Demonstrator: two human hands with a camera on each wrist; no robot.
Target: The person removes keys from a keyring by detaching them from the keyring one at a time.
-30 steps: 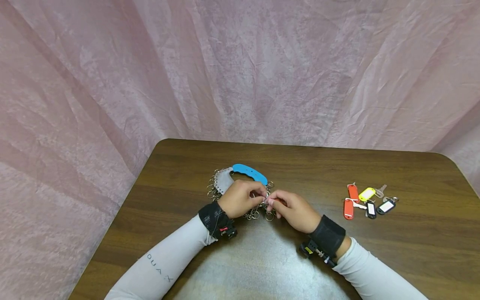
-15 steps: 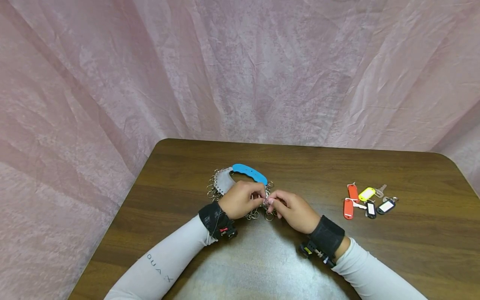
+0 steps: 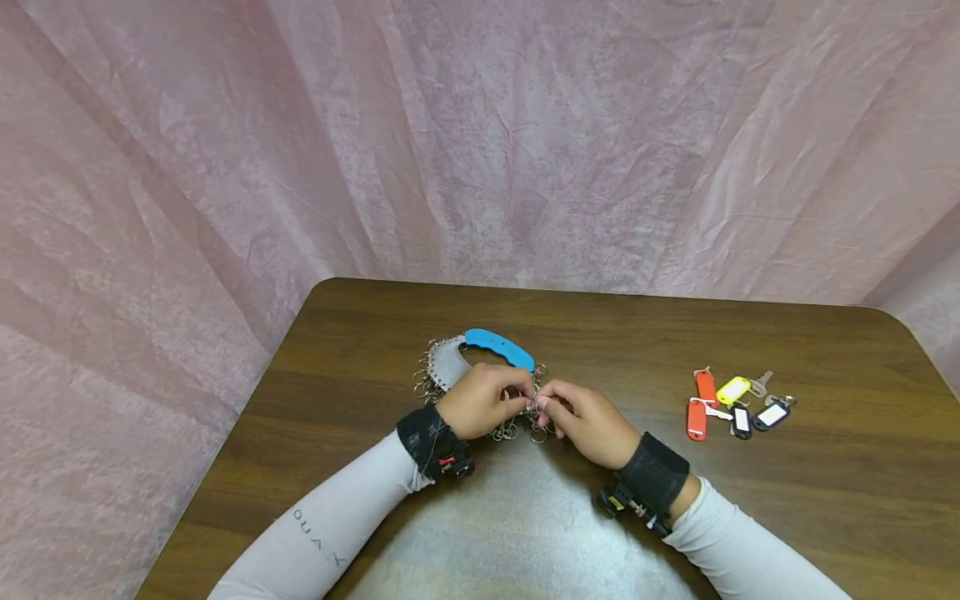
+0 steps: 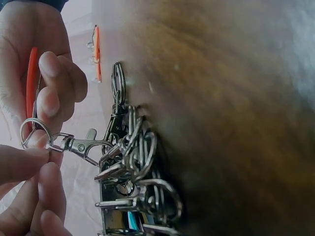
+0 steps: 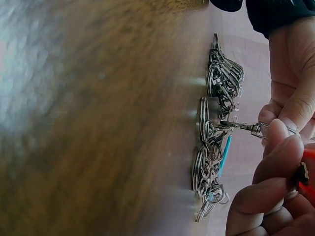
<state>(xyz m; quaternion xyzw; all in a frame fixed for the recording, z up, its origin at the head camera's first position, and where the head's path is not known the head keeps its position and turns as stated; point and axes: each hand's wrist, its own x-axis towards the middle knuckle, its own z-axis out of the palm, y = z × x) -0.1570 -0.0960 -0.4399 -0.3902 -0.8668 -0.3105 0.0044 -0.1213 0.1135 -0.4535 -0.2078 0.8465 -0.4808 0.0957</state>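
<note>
My left hand [image 3: 480, 402] pinches a metal split ring [image 4: 35, 121] beside its swivel snap hook [image 4: 81, 146]. The hook hangs on a curved grey key holder [image 3: 447, 363] with a blue handle [image 3: 498, 343], lying on the table. Fingertips of my right hand [image 3: 598, 423] meet the left ones at that ring. A red key tag [image 5: 308, 169] lies within the right fingers, and a thin metal piece, seemingly its key, runs beside the tag in the left wrist view. The fingers hide where tag and ring meet. Several other hooks and rings [image 5: 224, 73] hang along the holder's edge.
On the brown table [image 3: 847, 483], to the right, lie red tags [image 3: 697, 419], a yellow tag [image 3: 732, 390] and black tags [image 3: 772, 414], some with keys showing. A pink curtain [image 3: 525, 150] hangs behind the table's far edge.
Both hands stay at the same ring with barely any finger movement. The holder and the loose tags keep their places; the whole view shifts very slightly.
</note>
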